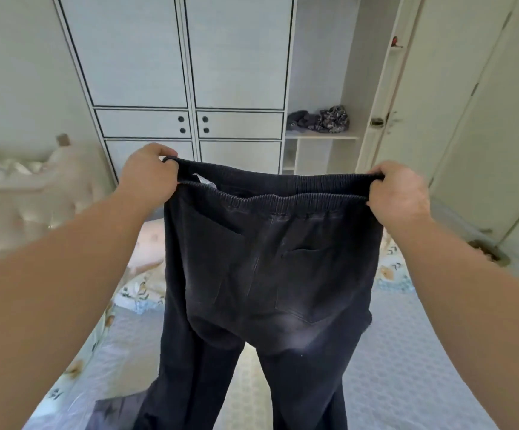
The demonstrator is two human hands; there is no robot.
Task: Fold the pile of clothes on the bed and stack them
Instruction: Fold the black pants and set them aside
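In the head view a pair of dark trousers hangs in the air above the bed, stretched between the two hands. The left hand grips the left end of the elastic waistband, fingers curled over its edge; the right hand grips the right end the same way. The waistband runs level from one hand to the other, and the trousers lie below and between both.

The lower legs run out of the frame at the bottom, so the hems cannot be seen. The fingertips of both hands are tucked behind the cloth. A grey cloth at the lower left is partly covered by one leg.

The trousers hang upright, waist up, legs down, long axis vertical, back pockets facing the camera. Behind stands a wardrobe, with crumpled clothes on a shelf.
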